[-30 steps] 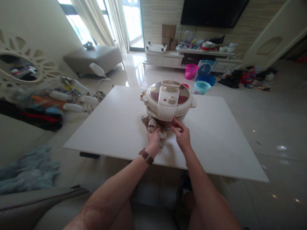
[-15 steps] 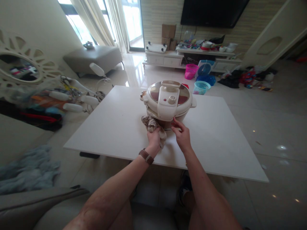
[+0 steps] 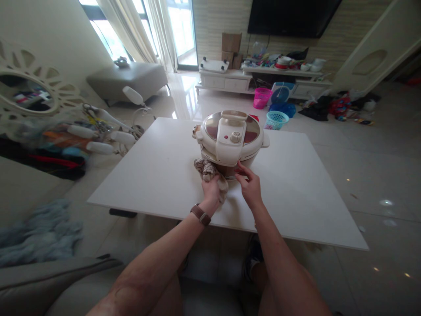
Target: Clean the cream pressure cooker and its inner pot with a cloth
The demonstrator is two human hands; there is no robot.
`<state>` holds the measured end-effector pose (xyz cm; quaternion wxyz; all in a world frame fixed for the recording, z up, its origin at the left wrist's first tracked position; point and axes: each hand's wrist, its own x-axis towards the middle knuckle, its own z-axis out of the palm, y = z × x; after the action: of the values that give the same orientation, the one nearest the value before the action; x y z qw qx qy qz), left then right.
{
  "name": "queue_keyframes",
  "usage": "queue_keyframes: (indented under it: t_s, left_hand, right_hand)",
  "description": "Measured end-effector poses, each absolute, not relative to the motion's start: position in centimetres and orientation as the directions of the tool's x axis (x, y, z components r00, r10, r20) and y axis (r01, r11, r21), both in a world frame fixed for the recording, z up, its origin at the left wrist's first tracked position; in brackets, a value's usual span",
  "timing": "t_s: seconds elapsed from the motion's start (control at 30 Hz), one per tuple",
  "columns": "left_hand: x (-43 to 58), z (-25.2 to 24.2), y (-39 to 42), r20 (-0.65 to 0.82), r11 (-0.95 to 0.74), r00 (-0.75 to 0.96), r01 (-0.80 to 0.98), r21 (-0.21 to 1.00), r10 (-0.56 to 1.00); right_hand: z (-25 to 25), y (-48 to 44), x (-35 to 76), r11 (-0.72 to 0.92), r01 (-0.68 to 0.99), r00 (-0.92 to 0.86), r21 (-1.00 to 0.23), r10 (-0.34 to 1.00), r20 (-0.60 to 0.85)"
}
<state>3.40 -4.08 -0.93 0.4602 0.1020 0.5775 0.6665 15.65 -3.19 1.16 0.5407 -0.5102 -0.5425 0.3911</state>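
Observation:
A cream electric pressure cooker (image 3: 230,151) stands on the white table (image 3: 154,175), its lid on and its knob facing me. My left hand (image 3: 211,191) is closed around a crumpled, brown-patterned cloth (image 3: 205,170) at the cooker's lower front left. At the front right, my right hand (image 3: 250,184) has its index finger raised to the lower edge of the lid's front panel. Its other fingers are curled but apart, and no object shows in them. A brown-strapped watch (image 3: 200,214) is on my left wrist.
Beyond the table, a pink basket (image 3: 262,98) and a light-blue basket (image 3: 276,120) stand on the floor. A white lamp with several arms (image 3: 122,138) is close to the table's left edge. A low cabinet (image 3: 225,82) lines the far wall, and a grey bench (image 3: 131,79) sits by the window.

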Motion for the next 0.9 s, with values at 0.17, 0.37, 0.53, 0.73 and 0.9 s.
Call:
queue_keyframes:
  t_s: [0.17,0.37,0.53,0.73,0.9]
  left_hand:
    - [3.4,-1.0,-4.1,-0.402,0.106,-0.548,-0.492,0.864,0.734]
    - [3.2,-1.2,-4.0,-0.404,0.121,-0.545,-0.48,0.869,0.735]
    - [2.4,-0.9,-3.1,-0.411,0.124,-0.568,-0.475,0.871,0.713]
    - [1.3,-0.3,-1.5,-0.302,0.04,-0.63,-0.394,0.918,0.715]
    - [1.3,-1.0,-1.7,-0.224,0.02,-0.65,-0.306,0.952,0.726]
  right_hand:
    - [1.2,-3.2,15.7,0.17,0.131,0.107,-0.977,0.977,0.184]
    - [1.1,-3.2,15.7,0.171,0.127,0.104,-0.977,0.977,0.185]
    - [1.1,-3.2,15.8,0.168,0.129,0.1,-0.977,0.978,0.181]
    - [1.0,-3.1,15.8,0.172,0.132,0.097,-0.976,0.978,0.186]
    - [1.0,-3.1,15.8,0.165,0.12,0.097,-0.979,0.979,0.177]
